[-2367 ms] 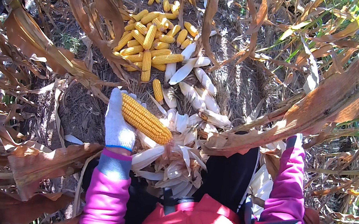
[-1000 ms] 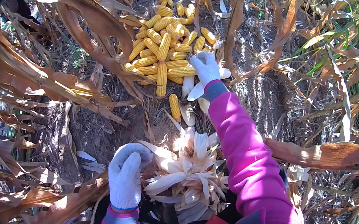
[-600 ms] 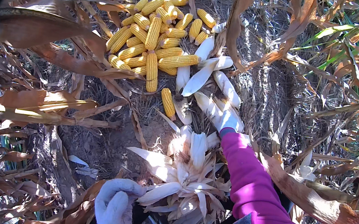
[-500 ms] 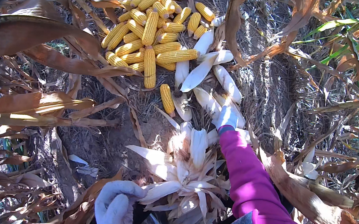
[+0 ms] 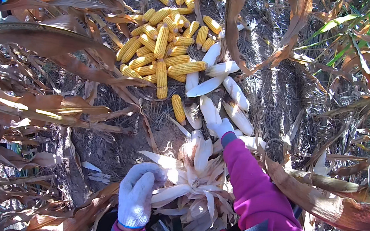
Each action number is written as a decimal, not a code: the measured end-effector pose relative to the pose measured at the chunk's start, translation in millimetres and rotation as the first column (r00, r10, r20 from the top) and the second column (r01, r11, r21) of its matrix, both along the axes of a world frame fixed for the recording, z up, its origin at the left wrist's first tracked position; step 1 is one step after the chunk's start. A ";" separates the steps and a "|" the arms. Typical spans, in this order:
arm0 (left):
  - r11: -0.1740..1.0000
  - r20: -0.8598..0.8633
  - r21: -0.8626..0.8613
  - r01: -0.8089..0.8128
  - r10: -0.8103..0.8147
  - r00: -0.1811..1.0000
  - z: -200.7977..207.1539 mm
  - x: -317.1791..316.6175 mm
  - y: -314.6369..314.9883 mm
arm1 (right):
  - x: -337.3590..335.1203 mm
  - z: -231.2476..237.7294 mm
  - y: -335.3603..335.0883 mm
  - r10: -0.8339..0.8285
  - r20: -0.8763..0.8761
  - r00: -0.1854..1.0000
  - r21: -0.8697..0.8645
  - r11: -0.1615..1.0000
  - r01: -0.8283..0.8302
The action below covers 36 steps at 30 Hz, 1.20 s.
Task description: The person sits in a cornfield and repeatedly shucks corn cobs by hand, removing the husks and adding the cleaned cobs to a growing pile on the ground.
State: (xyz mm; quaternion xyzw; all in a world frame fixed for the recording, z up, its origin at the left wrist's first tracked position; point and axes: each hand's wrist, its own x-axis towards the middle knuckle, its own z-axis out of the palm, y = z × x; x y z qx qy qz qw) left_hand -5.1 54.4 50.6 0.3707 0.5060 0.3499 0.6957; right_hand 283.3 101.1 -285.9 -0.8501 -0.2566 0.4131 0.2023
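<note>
My right hand (image 5: pixel 221 127), in a white glove, reaches forward and closes round the near end of a pale ear of corn in its husk (image 5: pixel 210 110). Its fingertips are partly hidden. My left hand (image 5: pixel 138 193), gloved too, hovers at the lower middle with fingers loosely bent and the thumb apart, and no object shows in it. Beside it lies a heap of stripped husks (image 5: pixel 196 183). Several more ears in husks, among them one pale ear (image 5: pixel 237 118), lie around my right hand. A single bare yellow cob (image 5: pixel 178 109) rests left of them.
A pile of bare yellow corn cobs (image 5: pixel 161 41) lies on the ground ahead. Dry corn stalks and leaves (image 5: pixel 53 40) crowd the left side. A long brown leaf (image 5: pixel 324 201) stretches across the right near my sleeve, and another hangs down at the top middle.
My right hand has shifted left, from the right-hand ears onto the pale husked ear. My left hand has moved up and right, and its fingers have loosened. The view has shifted slightly.
</note>
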 end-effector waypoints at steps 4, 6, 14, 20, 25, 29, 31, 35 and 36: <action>1.000 0.014 0.008 -0.008 0.008 1.000 -20.3 -5.8 -0.5 | -56.8 64.3 -3.4 -0.058 -0.484 0.873 0.346 0.904 0.251; 0.999 -0.003 0.010 -0.049 0.049 0.999 -34.8 -10.6 0.0 | -95.5 130.8 -17.6 0.031 -0.364 0.931 0.486 0.859 0.161; 0.984 0.125 0.092 -0.155 0.143 0.982 -50.0 -22.4 3.8 | -171.1 260.5 -104.6 0.223 0.406 0.886 0.752 0.469 -0.463; 0.984 0.193 0.134 0.115 -0.140 0.971 -37.7 -23.8 -19.7 | -130.6 291.9 -112.9 0.371 -0.160 0.915 0.778 0.617 -0.114; 0.916 -0.004 0.070 0.395 -0.396 0.918 -43.5 -21.5 -43.3 | -135.1 315.4 -87.1 0.377 -0.365 0.851 0.785 0.617 0.063; 0.953 0.177 0.022 0.303 -0.302 0.937 -32.8 -11.0 -54.4 | -143.9 322.7 -91.8 0.349 -0.387 0.853 0.807 0.576 0.130; 0.957 0.255 0.014 0.290 -0.284 0.924 -36.5 -14.2 -53.9 | -150.9 320.3 -92.6 0.310 -0.434 0.846 0.794 0.575 0.196; 0.981 0.274 0.026 0.192 -0.192 0.942 -40.3 -16.2 -56.2 | -162.2 310.7 -87.8 0.169 -0.436 0.884 0.782 0.557 0.279; 0.986 0.271 0.040 0.159 -0.164 0.949 -39.5 -13.3 -52.6 | -164.5 306.9 -86.6 0.121 -0.446 0.887 0.777 0.545 0.316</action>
